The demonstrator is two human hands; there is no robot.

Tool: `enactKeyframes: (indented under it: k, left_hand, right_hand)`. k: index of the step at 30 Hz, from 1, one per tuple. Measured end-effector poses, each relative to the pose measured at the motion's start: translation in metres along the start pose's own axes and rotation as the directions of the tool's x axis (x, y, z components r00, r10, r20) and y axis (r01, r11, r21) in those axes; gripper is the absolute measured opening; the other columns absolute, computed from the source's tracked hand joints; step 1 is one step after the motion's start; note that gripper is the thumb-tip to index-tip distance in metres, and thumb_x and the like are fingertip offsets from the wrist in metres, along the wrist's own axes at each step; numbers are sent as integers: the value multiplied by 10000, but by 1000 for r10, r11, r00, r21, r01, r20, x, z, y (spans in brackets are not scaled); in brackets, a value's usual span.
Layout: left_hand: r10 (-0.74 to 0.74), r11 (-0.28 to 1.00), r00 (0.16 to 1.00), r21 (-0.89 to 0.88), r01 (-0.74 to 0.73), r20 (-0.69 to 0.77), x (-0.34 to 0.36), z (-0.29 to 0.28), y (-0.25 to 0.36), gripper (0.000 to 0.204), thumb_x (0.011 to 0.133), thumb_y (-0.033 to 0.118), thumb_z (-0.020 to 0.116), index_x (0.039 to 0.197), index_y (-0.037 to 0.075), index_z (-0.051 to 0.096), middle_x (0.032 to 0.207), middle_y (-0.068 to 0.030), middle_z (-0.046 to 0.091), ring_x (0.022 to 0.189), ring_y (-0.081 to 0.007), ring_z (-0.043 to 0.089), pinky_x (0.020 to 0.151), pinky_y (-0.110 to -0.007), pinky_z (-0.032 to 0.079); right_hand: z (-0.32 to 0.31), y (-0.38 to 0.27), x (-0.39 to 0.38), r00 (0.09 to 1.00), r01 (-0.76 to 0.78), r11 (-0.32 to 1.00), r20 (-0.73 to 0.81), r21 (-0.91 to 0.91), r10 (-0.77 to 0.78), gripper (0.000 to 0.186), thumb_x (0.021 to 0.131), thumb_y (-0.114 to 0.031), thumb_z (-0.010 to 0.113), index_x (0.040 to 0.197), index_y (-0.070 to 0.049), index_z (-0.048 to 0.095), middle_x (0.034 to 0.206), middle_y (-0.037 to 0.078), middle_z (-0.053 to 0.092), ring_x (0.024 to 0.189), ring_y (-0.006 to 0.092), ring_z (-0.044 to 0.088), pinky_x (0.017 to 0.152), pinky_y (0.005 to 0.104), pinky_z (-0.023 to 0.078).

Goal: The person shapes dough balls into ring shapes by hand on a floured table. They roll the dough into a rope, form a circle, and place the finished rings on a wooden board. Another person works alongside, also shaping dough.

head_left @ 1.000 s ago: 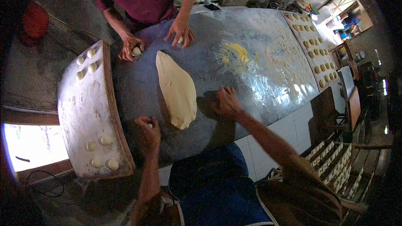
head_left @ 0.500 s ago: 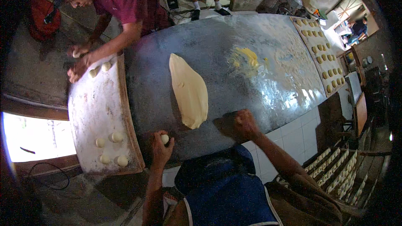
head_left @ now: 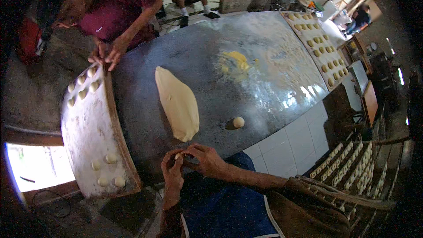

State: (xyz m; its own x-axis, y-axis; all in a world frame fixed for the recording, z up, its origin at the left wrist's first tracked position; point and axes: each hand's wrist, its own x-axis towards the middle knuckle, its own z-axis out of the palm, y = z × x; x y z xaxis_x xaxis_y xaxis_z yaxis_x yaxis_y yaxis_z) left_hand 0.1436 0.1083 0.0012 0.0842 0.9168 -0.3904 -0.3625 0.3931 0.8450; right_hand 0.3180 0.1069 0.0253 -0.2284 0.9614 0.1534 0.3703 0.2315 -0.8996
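Observation:
A small dough ball (head_left: 178, 156) sits pinched between the fingers of my left hand (head_left: 172, 172) at the table's near edge. My right hand (head_left: 206, 160) meets it there, its fingers curled in against the same ball, which they partly hide. Just beyond my hands lies a long, flattened slab of pale dough (head_left: 179, 105), apart from them. To the right, a round dough ball (head_left: 238, 122) rests alone on the dark metal table (head_left: 145, 83).
At left, a floured tray (head_left: 90, 132) carries several dough balls; a co-worker's hands (head_left: 108, 56) are at its far corner. Yellow fat (head_left: 238, 61) is smeared on the table. Another filled tray (head_left: 308, 39) lies far right. A rack (head_left: 352, 167) of dough pieces stands right.
My right hand has left the table and come over to my left, leaving a dough ball behind. The co-worker's hands have moved to the left tray's far corner, where more balls now sit.

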Motion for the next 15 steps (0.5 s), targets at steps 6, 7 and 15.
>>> enactKeyframes:
  k: [6, 7, 15]
  left_hand:
    - [25, 988, 987, 148, -49, 158, 1, -12, -6, 127, 934, 97, 710, 1020, 47, 631, 996, -65, 673, 913, -162, 655, 827, -335, 551]
    - [18, 976, 985, 211, -55, 172, 3, -15, -5, 144, 926, 103, 722, 1014, 49, 621, 1002, -69, 674, 915, -162, 656, 827, -337, 551]
    - [-84, 714, 823, 610, -343, 562, 22, -77, 23, 265, 880, 156, 781, 1055, 52, 611, 1085, -114, 677, 945, -193, 671, 839, -364, 557]
  right_hand:
    - [5, 17, -17, 998, 50, 996, 28, -70, -48, 326, 833, -86, 736, 1146, -69, 648, 1073, 114, 666, 979, 337, 679, 803, 461, 578]
    - [6, 17, -18, 998, 58, 996, 31, -74, -56, 323, 831, -76, 731, 1144, -72, 650, 1065, 113, 667, 967, 339, 682, 790, 459, 579]
    - [-22, -9, -7, 882, -105, 970, 471, 220, -12, 133, 829, -35, 700, 960, -59, 708, 939, 132, 711, 891, 334, 708, 731, 394, 580]
